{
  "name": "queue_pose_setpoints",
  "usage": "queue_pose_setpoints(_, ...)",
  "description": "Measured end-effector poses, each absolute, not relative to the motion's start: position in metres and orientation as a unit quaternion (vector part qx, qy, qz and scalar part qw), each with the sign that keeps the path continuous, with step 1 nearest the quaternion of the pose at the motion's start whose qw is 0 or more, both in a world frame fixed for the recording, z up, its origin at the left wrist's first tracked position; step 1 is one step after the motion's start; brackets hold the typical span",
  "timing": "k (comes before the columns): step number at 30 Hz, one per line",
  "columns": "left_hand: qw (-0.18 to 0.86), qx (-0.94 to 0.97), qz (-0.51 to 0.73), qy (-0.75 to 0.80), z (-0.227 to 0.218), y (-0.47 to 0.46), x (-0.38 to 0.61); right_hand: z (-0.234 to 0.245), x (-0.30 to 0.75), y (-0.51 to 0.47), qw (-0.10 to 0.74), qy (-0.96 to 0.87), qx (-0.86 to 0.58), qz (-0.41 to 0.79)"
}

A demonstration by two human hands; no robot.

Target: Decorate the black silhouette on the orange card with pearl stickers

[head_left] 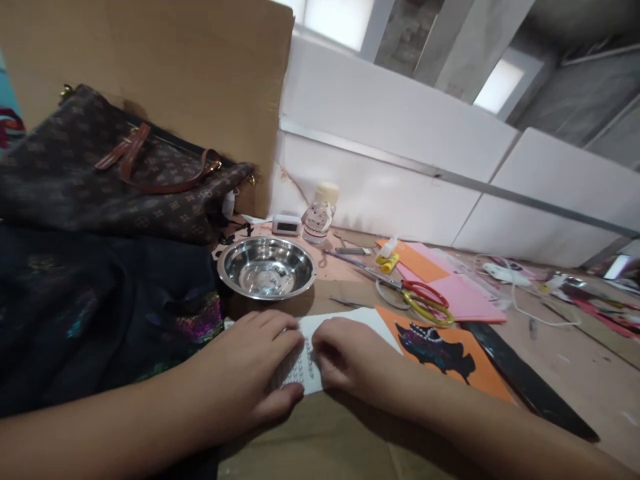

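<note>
A white sheet point(313, 382) with rows of small shiny stick-on gems point(301, 370) lies on the table below my hands. My left hand point(265, 360) rests on its left part, fingers stretched out together and the thumb apart. Curled with its fingertips down on the sheet is my right hand point(345, 353), just right of the gem rows. Whatever those fingertips pinch, if anything, is hidden. Beside the right wrist lies an orange card point(487, 363) bearing a dark, shimmering cut-out shape point(435, 352) with strings of white beads.
Beyond my hands stand a steel bowl point(267, 268), a small digital timer point(287, 225) and a clear bottle point(319, 213). Scissors point(425, 297) and pink paper point(470, 293) lie to the right. A brown patterned handbag point(165, 167) and dark shimmering cloth point(110, 300) occupy the left.
</note>
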State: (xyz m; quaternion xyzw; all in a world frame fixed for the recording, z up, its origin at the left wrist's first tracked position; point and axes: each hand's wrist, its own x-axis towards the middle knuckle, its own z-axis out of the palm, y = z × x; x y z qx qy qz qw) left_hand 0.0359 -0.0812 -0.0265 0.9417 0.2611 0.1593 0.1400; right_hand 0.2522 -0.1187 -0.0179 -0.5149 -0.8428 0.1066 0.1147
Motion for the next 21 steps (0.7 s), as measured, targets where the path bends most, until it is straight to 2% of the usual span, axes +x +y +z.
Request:
queue_pose_setpoints(7,0.120,0.950,0.140,0.252,-0.027,-0.079,0.033,-0.010,0.256,-0.115,0.151,-0.810,-0.534,0.189)
queue_pose_setpoints(11,0.116,0.953,0.141,0.243,-0.027,-0.079,0.034,0.002,0.257,-0.120,0.126,-0.835,-0.491,0.215)
queue_pose_setpoints(16,0.106,0.954,0.145,0.239,-0.027,-0.078,0.035,0.005,0.261,-0.129,0.046,-0.895,-0.425,0.127)
queue_pose_setpoints(21,0.094,0.957,0.142,0.236,-0.027,-0.077,0.034,-0.002,0.263,-0.137,0.019,-0.921,-0.384,0.056)
